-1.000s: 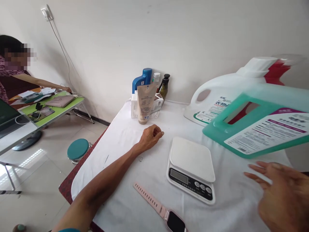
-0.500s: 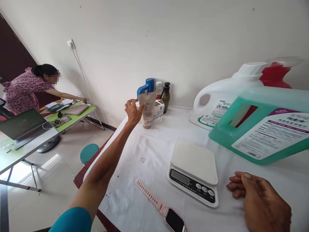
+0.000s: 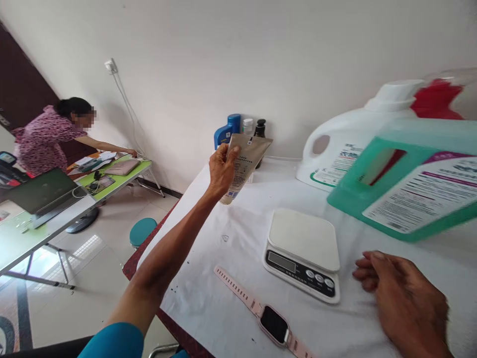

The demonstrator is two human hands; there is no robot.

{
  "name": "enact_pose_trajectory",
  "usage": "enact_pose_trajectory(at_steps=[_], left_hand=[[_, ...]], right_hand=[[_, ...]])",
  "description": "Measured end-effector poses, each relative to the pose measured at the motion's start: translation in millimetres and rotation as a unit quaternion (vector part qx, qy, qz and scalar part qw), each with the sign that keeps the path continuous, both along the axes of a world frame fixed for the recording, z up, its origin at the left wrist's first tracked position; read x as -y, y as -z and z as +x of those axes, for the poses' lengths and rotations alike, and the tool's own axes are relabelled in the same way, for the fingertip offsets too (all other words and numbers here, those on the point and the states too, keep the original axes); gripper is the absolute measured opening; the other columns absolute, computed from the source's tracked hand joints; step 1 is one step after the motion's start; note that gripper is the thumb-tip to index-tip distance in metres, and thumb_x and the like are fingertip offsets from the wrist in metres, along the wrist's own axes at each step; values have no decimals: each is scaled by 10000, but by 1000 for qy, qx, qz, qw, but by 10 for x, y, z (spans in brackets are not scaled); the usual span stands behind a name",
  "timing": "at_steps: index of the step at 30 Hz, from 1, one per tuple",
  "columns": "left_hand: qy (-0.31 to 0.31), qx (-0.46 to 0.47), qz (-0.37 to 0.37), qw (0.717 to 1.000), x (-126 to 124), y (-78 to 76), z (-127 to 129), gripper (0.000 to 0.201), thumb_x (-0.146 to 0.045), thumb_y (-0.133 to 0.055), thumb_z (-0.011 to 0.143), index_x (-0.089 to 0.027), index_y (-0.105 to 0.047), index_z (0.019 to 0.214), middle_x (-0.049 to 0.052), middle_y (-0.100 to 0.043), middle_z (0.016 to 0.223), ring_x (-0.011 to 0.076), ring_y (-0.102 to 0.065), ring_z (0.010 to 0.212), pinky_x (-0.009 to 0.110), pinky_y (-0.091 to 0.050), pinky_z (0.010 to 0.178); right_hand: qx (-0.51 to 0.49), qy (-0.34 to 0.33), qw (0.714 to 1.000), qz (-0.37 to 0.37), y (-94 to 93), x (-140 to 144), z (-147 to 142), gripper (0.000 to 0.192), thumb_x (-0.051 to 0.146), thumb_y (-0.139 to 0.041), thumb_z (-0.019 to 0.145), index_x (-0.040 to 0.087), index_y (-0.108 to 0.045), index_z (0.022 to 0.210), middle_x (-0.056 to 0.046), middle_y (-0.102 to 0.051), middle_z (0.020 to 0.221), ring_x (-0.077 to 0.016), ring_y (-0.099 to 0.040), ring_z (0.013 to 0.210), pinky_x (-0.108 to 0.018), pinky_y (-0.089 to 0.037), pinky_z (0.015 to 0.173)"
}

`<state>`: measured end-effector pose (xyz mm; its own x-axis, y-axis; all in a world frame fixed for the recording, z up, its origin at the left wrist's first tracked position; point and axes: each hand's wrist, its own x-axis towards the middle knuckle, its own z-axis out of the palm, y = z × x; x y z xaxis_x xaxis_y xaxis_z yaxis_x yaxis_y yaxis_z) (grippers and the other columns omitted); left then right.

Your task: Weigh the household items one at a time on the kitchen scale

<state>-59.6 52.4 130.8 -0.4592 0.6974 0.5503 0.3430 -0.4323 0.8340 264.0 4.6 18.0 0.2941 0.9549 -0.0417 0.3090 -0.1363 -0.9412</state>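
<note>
Beige tube hangs tilted, cap down, clamped in the left hand above the table, behind the scale; right hand rests loosely curled just beside the scale, empty.

body: person, two bare hands | left hand: no rings, no glove | left arm: bare from wrist to above elbow, teal short sleeve at upper arm | right hand: no rings, no glove, sleeve out of view

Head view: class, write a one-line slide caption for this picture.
Left hand lifts a beige tube above the white table; right hand rests beside the kitchen scale.
</note>
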Motion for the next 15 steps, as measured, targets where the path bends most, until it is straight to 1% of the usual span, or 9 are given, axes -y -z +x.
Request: enact_pose_trajectory(at_steps=[3,5,8,11,15], left_hand=[[111,72,23,991,152,-58,248,369,-459,-661,985,-207,-510,762,-27,-458,700,121,-448,643,259,-385,617],[157,105,22,982,247,-57,459,389,-526,-684,963,-197,-559,796,-19,-495,720,120,-491,663,251,-412,616],[209,127,5,970,367,5,797,399,-564,-696,943,-188,-609,838,-15,-539,746,110,-515,671,228,-429,593],[233,141,-3,962,422,91,1060,410,-570,-705,933,-189,-602,820,-20,-527,733,98,-492,652,215,-408,568],[218,146,21,965,375,127,1234,426,-559,-693,945,-193,-562,770,-22,-482,726,102,-469,670,224,-399,592]], right_hand=[[-31,-7,999,25,48,-5,0,276,509,-667,800,233,-656,796,-12,-671,672,-173,-582,580,-352,-478,626],[-49,-15,997,53,98,-16,7,285,491,-668,836,207,-650,814,-9,-664,691,-148,-575,572,-314,-463,588],[-59,-24,995,71,178,-39,36,307,502,-644,885,197,-639,846,-3,-662,733,-127,-582,580,-277,-457,564],[-65,-34,994,79,235,-52,71,336,535,-619,914,204,-632,860,4,-657,752,-115,-581,581,-258,-457,555],[-69,-45,993,86,265,-57,93,350,554,-609,939,212,-634,867,-1,-661,771,-120,-590,605,-254,-457,558]])
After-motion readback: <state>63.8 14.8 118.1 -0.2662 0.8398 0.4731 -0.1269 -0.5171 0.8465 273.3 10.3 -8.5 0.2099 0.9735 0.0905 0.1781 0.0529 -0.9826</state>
